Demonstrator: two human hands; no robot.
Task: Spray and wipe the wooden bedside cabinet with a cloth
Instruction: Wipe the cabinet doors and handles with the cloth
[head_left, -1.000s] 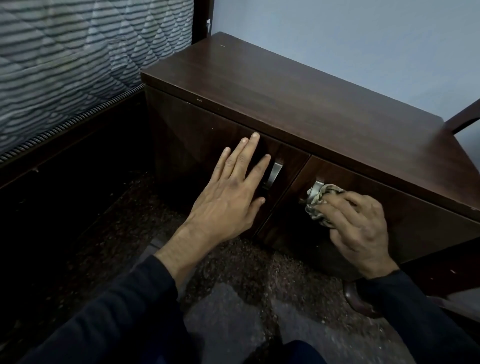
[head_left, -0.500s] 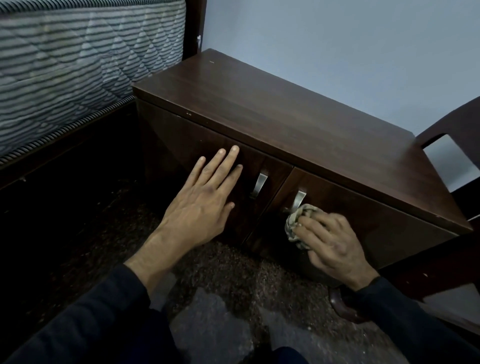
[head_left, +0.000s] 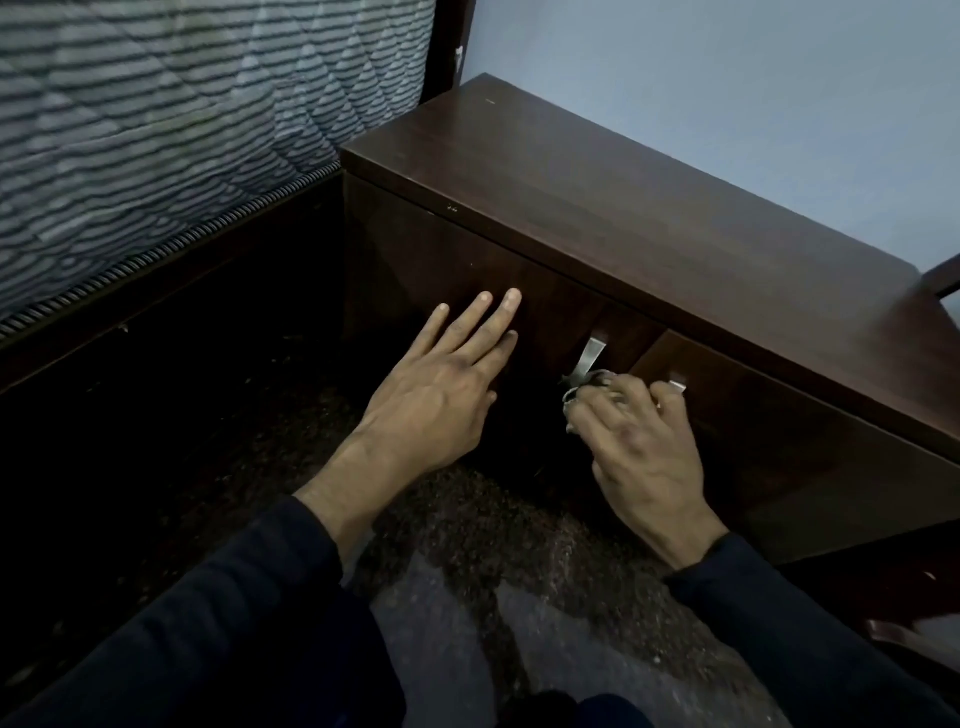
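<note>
Dark wood fills the right half of the head view: the bedside cabinet (head_left: 649, 218) runs from about twelve o'clock down toward four o'clock, its top bare and its two doors facing the person. The left hand (head_left: 441, 395) lies flat against the left door (head_left: 457, 275), fingers spread wide and pointing toward one o'clock, holding nothing. At three o'clock of it, the right hand (head_left: 644, 452) is curled around a bunched pale cloth (head_left: 584, 387), pressing it to the cabinet front just beside the seam between the doors. The cloth touches the lower end of the left door's metal handle (head_left: 591, 356); the right door's handle (head_left: 677, 385) shows only as a small bright tip above the knuckles. Both arms wear dark sleeves (head_left: 249, 613). A striped quilted mattress (head_left: 171, 130) occupies the ten o'clock corner, a pale wall (head_left: 727, 67) stands behind the cabinet at one o'clock, and speckled floor (head_left: 467, 519) spreads at six o'clock.
</note>
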